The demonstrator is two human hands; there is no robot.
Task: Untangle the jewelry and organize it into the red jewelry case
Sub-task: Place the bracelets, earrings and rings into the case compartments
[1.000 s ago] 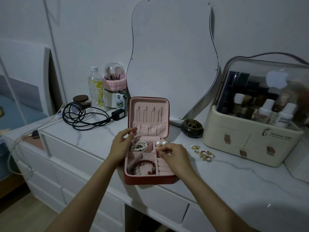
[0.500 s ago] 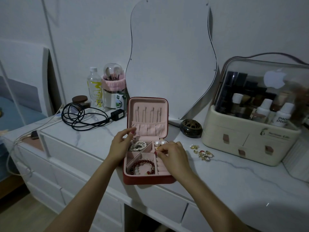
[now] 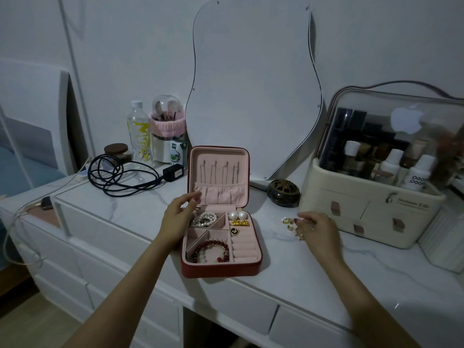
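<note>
White marble-look dresser top (image 3: 326, 280). Red jewelry case (image 3: 221, 270), lid upright, near front edge; inside: pearl strand (image 3: 204, 219), red bead bracelet (image 3: 213, 249), two pearl studs (image 3: 237, 215). Left hand (image 3: 178, 216) at case's left wall, fingers relaxed, empty. Right hand (image 3: 317, 228) over loose gold rings (image 3: 288, 222) right of case; grip cannot be told.

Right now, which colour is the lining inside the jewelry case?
Pale pink; the jewelry case is red outside. The head view shows it.
</note>
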